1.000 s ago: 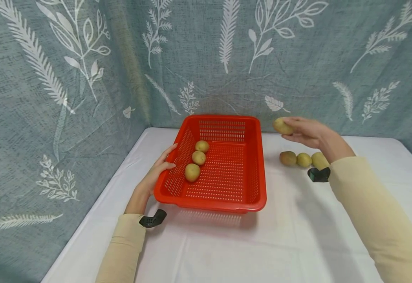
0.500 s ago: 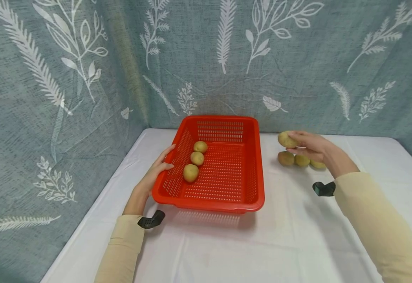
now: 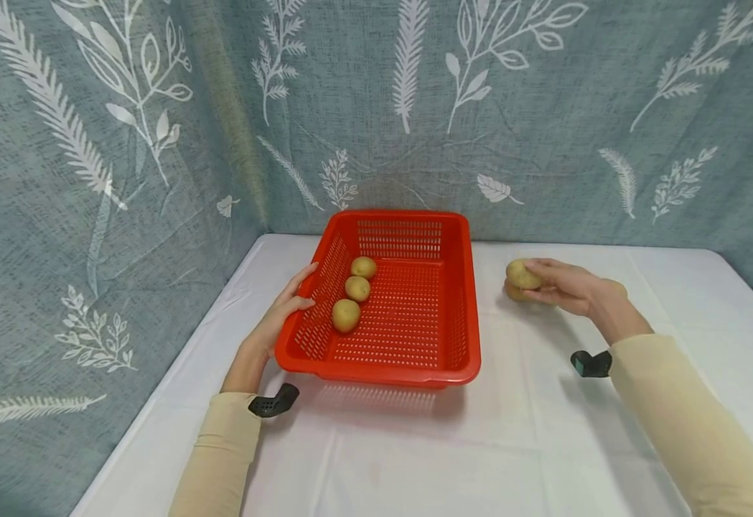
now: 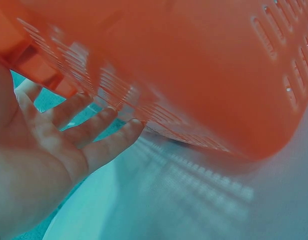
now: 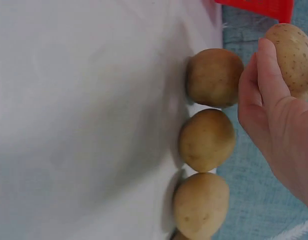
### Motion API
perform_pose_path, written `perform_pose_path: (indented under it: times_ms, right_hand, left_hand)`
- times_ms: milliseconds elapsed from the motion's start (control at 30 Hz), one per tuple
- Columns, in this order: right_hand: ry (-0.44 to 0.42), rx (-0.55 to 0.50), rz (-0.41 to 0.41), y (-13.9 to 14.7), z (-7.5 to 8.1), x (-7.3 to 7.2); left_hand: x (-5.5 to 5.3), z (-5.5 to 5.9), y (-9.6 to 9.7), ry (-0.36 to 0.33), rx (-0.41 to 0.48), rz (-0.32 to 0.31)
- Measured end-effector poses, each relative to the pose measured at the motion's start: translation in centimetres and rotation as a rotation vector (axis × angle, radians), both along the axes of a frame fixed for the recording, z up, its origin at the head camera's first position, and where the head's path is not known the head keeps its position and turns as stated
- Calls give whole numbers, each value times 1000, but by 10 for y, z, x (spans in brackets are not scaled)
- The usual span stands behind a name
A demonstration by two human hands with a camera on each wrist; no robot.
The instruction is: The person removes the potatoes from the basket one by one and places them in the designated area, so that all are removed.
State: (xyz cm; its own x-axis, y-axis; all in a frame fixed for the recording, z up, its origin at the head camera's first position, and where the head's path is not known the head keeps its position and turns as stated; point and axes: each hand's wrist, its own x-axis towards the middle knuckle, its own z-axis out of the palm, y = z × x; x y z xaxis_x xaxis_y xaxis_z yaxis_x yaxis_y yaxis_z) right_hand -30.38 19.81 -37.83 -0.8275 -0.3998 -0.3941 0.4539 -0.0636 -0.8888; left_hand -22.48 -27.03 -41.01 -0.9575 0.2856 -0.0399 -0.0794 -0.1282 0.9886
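Note:
A red plastic basket with slotted walls stands on the white table. Three potatoes lie inside it along the left wall. My left hand holds the basket's left side; thumb and index finger lie over the rim, while other fingertips touch the outer wall in the left wrist view. To the right, my right hand pinches a speckled potato between thumb and fingers. Below that hand, several potatoes form a row on the table, mostly hidden by it in the head view.
A white cloth covers the table. Blue-green curtains with white leaf prints hang behind it and at its left. Dark wrist cameras stick out near both sleeves.
My right hand has come down and slightly to the right with its potato, now low over the row. The left hand and basket keep their places.

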Motion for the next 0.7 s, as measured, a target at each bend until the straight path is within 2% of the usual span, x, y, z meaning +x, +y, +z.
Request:
perform_pose_path:
  times_ms: [400, 600, 700]
  right_hand:
    - [-7, -6, -20, -2, -13, 10]
    - [17, 48, 23, -3, -24, 15]
    - [9, 47, 18, -3, -28, 18]
  left_hand:
    - [1, 0, 0, 10, -2, -3]
    - [0, 0, 0, -4, -5, 1]
    - [0, 0, 0, -6, -2, -2]
